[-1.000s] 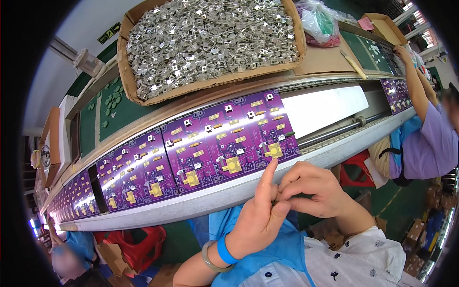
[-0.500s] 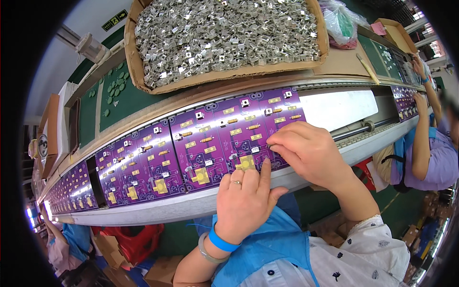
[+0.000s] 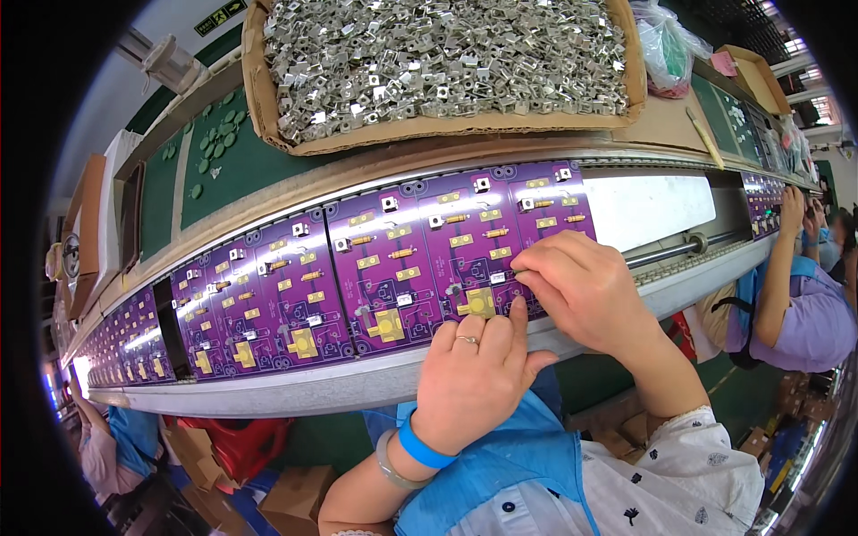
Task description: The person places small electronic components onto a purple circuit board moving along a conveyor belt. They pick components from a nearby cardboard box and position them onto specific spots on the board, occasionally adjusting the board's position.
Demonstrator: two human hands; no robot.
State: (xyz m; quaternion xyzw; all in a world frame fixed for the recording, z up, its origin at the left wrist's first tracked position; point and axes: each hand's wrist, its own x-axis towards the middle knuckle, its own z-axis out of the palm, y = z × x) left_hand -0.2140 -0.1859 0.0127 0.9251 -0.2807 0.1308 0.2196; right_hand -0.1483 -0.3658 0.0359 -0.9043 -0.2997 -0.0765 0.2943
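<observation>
A purple circuit board panel [image 3: 420, 268] lies on the conveyor rail in front of me, fitted with small metal clips, orange-banded resistors and yellow pads. My left hand [image 3: 471, 380], with a ring and a blue wristband, rests over the panel's near edge. Its index finger reaches forward and the thumb stands apart; it holds nothing that I see. Above the panel's right part, thumb and index finger of my right hand [image 3: 576, 290] are pinched together close to the board. Whatever is between those fingertips is too small or hidden to make out.
A cardboard box [image 3: 375, 134] heaped with metal clips [image 3: 447, 62] stands beyond the rail. Green discs [image 3: 214, 143] lie on the green bench to its left. Further panels [image 3: 134, 339] line the conveyor. At the right a co-worker [image 3: 791, 304] works over another panel [image 3: 762, 204].
The whole scene has shifted slightly rightward in view. Both my hands keep nearly the same pose over the panel. The co-worker's raised hand at the right has come down.
</observation>
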